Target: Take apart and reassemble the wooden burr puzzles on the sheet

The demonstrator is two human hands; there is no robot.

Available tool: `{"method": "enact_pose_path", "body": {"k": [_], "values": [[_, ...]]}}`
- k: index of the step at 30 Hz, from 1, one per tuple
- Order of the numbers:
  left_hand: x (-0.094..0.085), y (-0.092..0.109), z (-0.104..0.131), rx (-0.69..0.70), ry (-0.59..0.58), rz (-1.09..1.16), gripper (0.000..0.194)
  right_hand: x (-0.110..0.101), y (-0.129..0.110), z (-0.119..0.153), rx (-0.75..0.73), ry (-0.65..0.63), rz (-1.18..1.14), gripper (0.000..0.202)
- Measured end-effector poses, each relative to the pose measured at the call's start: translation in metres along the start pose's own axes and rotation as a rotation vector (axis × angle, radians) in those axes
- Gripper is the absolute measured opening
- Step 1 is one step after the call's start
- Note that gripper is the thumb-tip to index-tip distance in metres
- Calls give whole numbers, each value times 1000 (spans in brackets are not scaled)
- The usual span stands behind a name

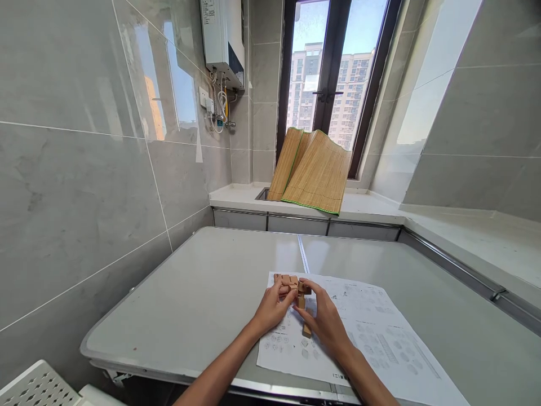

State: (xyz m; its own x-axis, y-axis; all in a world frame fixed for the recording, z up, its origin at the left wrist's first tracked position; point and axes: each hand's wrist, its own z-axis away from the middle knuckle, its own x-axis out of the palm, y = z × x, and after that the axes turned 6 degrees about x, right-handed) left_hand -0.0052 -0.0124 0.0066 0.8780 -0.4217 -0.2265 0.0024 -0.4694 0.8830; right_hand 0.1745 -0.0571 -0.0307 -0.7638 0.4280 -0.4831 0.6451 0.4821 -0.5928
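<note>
While both hands meet over a printed sheet [380, 366] in the head view, the left hand [270, 309] has its thumb and fingers closed around the left part of some small wooden pieces [287, 280]. The right hand [328, 318] comes in from the right, its fingers bent and clamped on the right part of the same pieces, with the thumb lower than the forefinger. The pieces sit between the two hands, above the far left part of the sheet, and the fingers cover some of them. Nearer, just left of the right hand, the end of a lower wooden block [307, 330] shows in front of the sheet; whether it joins the pieces above cannot be told.

Small drawings and lines of print, too fine to read, fill much of the sheet, which lies on a pale counter [177, 304]. A narrow metallic seam [302, 254] runs from the counter's far edge to the sheet. Beyond that edge is a white ledge [380, 206], where two bamboo mats [315, 169] with green edging lean upright before a dark-framed window [327, 73]. Tall buildings and blue sky show through the glass. On the far left, a white water heater [223, 36] hangs above pipes and cables [220, 101], beside a glossy grey tiled wall [71, 186]. At the near left corner, part of a white perforated object [38, 386] stands beside the counter.
</note>
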Motion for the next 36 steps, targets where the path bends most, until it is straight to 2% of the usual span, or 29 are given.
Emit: {"method": "enact_pose_path", "body": {"k": [13,18,23,31,36], "values": [[3,-7,-1,-41,30,5,37,1,-2,0,-69,44,35,50],[2,-2,2,13,-9,-69,32,1,-3,2,-17,9,29,51],[2,-1,4,6,-51,-109,30,2,-5,3,-8,-5,38,56],[6,-6,3,-39,-37,-27,30,7,-4,3,-81,8,93,69],[7,-8,2,-76,-36,90,36,6,-6,1,-103,25,96,62]]}}
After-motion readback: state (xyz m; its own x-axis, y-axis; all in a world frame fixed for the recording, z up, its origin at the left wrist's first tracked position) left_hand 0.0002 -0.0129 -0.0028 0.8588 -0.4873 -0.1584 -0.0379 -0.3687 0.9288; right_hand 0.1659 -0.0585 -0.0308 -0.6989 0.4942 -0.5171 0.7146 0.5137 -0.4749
